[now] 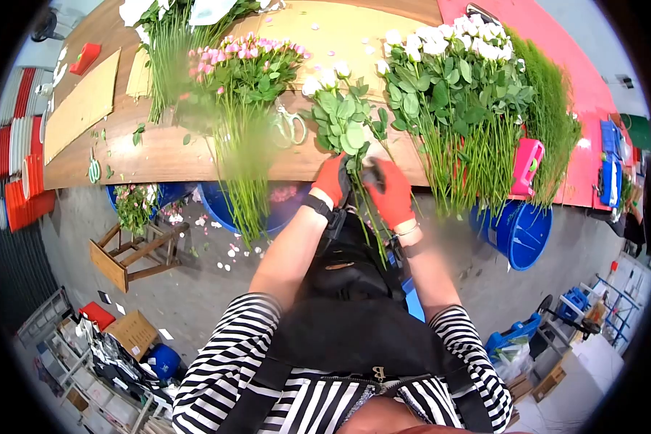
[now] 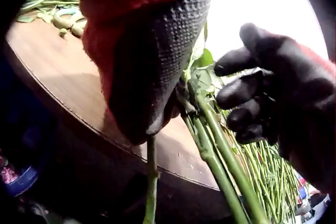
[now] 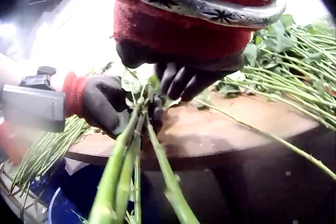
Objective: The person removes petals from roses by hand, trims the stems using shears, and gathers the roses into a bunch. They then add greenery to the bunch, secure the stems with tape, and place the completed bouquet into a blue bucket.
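Observation:
In the head view, my left hand [image 1: 331,182], in a red glove with a black palm, grips a small bunch of white roses [image 1: 345,119] just below the leaves. Its thick green stems [image 2: 223,166] come out under the fist and hang past the table edge. My right hand [image 1: 390,194], gloved alike, is beside the bunch. Its fingers [image 2: 236,92] are loosely bent with nothing between them in the left wrist view. A separate leafy stem [image 1: 380,129] lies on the table beyond the right hand.
White-handled scissors [image 1: 289,129] lie left of the bunch. Pink roses [image 1: 249,61] lie farther left, and a large pile of white roses [image 1: 452,79] is on the right. A pink tool [image 1: 528,166] rests on the stems there. Blue tubs [image 1: 532,235] stand below the table edge.

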A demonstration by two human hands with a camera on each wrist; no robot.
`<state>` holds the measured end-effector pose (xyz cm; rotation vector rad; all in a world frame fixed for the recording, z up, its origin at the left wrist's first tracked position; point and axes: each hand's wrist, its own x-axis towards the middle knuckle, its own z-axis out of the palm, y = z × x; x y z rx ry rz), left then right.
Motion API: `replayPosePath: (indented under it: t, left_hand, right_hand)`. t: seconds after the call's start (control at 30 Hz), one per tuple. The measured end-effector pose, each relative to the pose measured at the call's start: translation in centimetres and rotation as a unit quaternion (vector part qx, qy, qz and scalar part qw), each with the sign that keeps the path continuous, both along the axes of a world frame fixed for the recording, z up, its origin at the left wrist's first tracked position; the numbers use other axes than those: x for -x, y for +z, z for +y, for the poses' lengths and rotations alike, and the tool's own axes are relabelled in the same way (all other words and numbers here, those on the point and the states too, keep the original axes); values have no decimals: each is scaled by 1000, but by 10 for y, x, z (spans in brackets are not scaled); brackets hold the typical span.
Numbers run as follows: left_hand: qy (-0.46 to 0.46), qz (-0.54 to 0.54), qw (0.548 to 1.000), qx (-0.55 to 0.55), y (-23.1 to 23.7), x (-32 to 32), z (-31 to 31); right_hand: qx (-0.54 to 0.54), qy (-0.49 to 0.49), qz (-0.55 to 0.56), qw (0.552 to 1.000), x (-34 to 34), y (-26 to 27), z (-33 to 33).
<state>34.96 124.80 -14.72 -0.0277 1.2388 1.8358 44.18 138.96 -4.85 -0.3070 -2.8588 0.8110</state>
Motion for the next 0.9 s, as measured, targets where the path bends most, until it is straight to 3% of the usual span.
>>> replayPosePath:
  t: [0.07,0.1,0.13,0.2,0.23,0.3,0.33,0.37,0.47,0.5,0.6,0.67,0.8,0.9]
  left_hand:
    - [71,-151,982,-85,-29,0,1]
    - [64,-78,993,-53,-20,-2,1]
    - [59,-7,998,-16,-7,-3,2]
    - [142,-175,967,-121,23,-3,11]
    - [178,-262,937,-149,42,-1,13]
    - [148,-172,970,-85,10,-7,6]
    - [132,-126,982,-53,-3,-8,3]
    - [160,-176,968,-76,1,-7,4]
    - [187,-204,958,-68,1,-7,6]
    - [185,-197,961,-61,12,-6,8]
    - [207,-229,950,-46,21,-5,16]
    - [137,34,990,17,16,-20,13]
    - [181,-162,970,0,60,-12,16]
    - [233,-179,955,-24,69,-10,8]
  right_hand:
    - [-114,-120,-16,986,-7,-20,14]
    - [-170,-156,-56,971,-6,-28,19]
    - [-195,-133,-109,966,-6,-35,25]
    - [-243,-81,-209,944,-7,-51,38]
    - [-242,-68,-152,956,-6,-56,40]
    - [-15,-153,-158,975,-5,-44,36]
    - [98,-191,-159,964,-2,-25,32]
    - [130,-204,-97,966,0,-1,23]
    - [91,-178,17,980,-19,15,7]
    - [118,-205,-49,970,-26,21,-3]
    - [152,-192,-56,968,-27,47,-29]
    - [148,-170,-53,973,-30,32,-35]
    - [133,-119,-82,980,-30,32,-45]
    - [103,-66,-94,988,-27,50,-51]
